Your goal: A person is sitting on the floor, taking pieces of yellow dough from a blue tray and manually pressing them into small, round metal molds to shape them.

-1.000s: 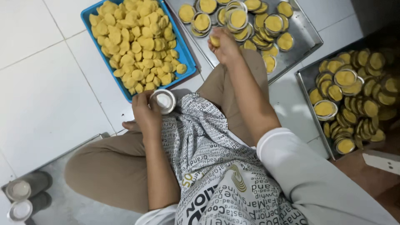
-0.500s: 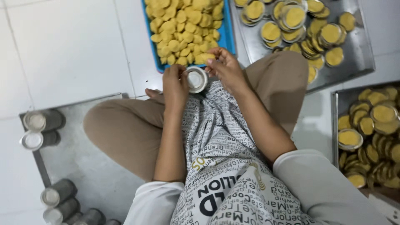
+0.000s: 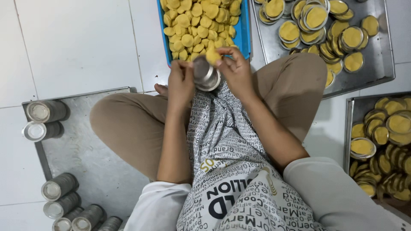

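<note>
While the person sits cross-legged on the white tiled floor, the left hand (image 3: 180, 82) grips a small round metal mould (image 3: 205, 74) by its rim, thumb and fingers wrapped around the edge, and the right hand (image 3: 236, 70) pinches a yellow dough disc (image 3: 212, 56) between thumb and fingertips just above the mould's upper edge. Both hands are closed on what they carry, neither one spread. The dough disc looks soft and light — likely to dent or tear under a hard squeeze, so a gentle hold at its edges suits it; the mould seems thin, stiff and smooth, best taken around its rim as it is now. Mould and disc sit between the two hands, touching or nearly so, over the person's lap and just in front of the blue tray (image 3: 245, 30) heaped with more yellow discs. Beyond the right hand lies a steel tray (image 3: 384, 55) of filled moulds, and another tray of filled moulds (image 3: 347, 128) rests by the right knee. By the left knee a flat steel sheet (image 3: 85, 158) carries stacks of empty moulds (image 3: 46, 111) lying on their sides.
</note>
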